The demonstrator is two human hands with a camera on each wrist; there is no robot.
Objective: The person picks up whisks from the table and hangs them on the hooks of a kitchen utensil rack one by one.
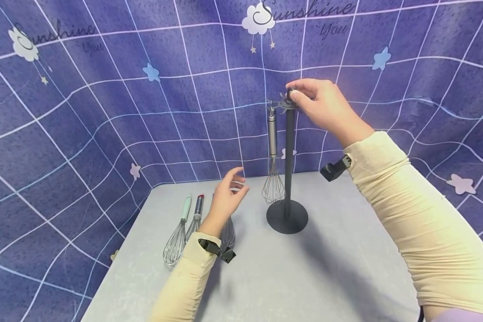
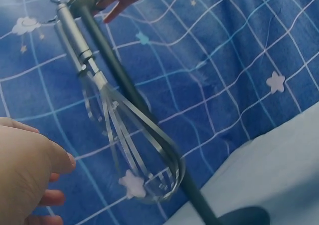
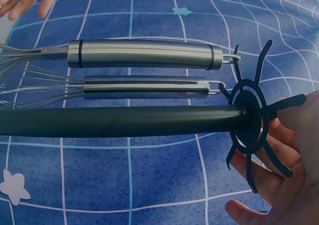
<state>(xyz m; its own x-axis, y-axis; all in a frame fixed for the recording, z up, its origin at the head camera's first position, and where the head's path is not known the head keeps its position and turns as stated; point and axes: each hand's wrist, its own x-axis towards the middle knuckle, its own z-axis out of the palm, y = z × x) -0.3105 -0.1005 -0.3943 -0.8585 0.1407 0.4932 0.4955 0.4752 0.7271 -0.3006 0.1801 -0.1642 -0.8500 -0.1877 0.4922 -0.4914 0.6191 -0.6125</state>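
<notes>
A black hanging stand (image 1: 289, 156) with a round base and a ring of curved hooks (image 3: 254, 117) stands upright on the table. At its top, my right hand (image 1: 324, 105) pinches the small knob between thumb and fingers. Two steel whisks hang side by side from the hooks in the right wrist view, one with a brushed handle (image 3: 144, 54) and one with a shinier, thinner handle (image 3: 144, 87). My left hand (image 1: 226, 197) hovers left of the stand, fingers loosely bent around nothing. Below it lies a whisk (image 1: 228, 235), its handle mostly hidden by that hand.
Farther left on the grey table (image 1: 249, 277) lie a whisk with a mint-green handle (image 1: 186, 208) and one with a red-tipped handle (image 1: 199, 206), close together. A purple-blue gridded cloth (image 1: 209, 89) hangs behind the table and along its left side.
</notes>
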